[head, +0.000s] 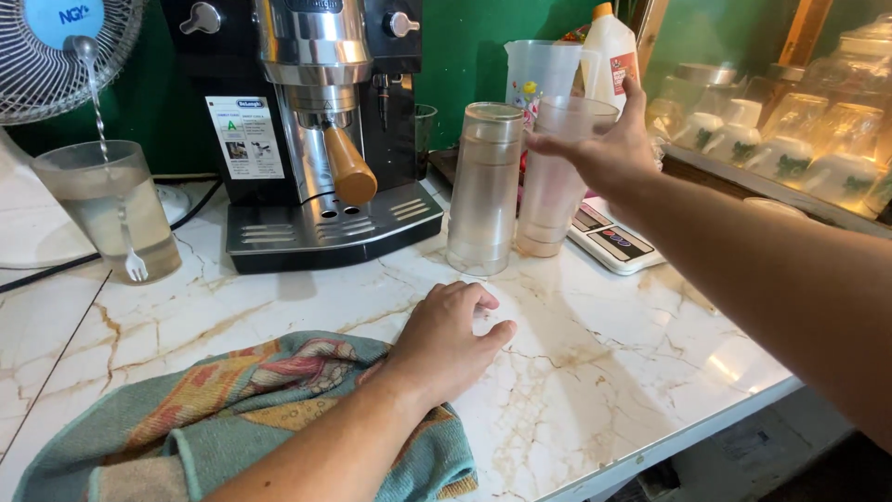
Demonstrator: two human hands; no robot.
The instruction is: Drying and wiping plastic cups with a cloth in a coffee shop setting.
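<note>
My right hand (pixel 609 149) reaches forward and grips the rim of a stack of clear plastic cups (pixel 553 191) standing upright on the marble counter (pixel 595 363). Just left of it stands a second stack of frosted cups (pixel 485 186), upside down and untouched. My left hand (pixel 446 339) rests on the counter with its fingers curled, holding nothing, its wrist lying over a teal patterned towel (pixel 232 409).
An espresso machine (pixel 316 130) with a wooden-handled portafilter stands behind. A glass of water with a fork (pixel 116 209) and a fan (pixel 56 56) are at left. A small scale (pixel 618 244), a measuring jug (pixel 544 70), a milk bottle (pixel 609 51) and shelved cups (pixel 790 139) are at right.
</note>
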